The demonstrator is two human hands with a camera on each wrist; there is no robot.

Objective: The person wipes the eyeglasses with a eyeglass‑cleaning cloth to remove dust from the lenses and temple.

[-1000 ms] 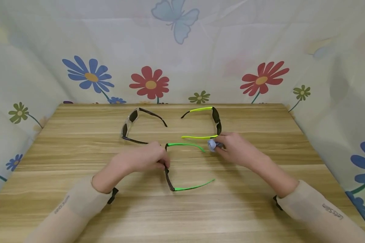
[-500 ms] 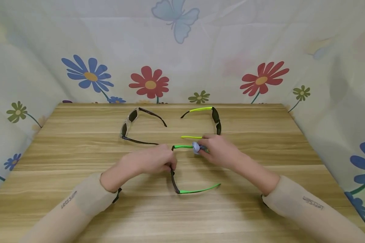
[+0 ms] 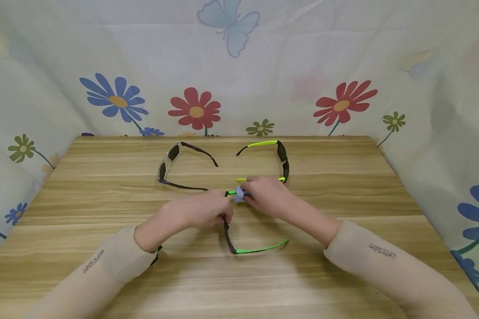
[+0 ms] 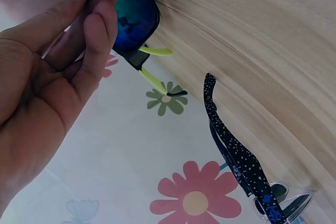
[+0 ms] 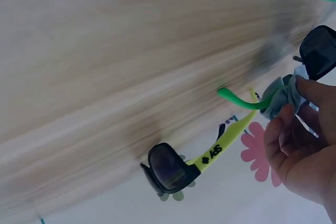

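Since left grip (image 3: 199,209) pinches green-templed sunglasses (image 3: 229,240) mid-front, they're probably pretty steady; right grip (image 3: 269,197) clasps light-blue cloth (image 3: 239,194) around one temple (image 5: 241,101), likely so both sides get contact.

The sleeves (image 3: 361,252) read "Lets Slim"; a yellow temple arm (image 5: 227,139) bears "SPY" and a cross (image 5: 205,160).
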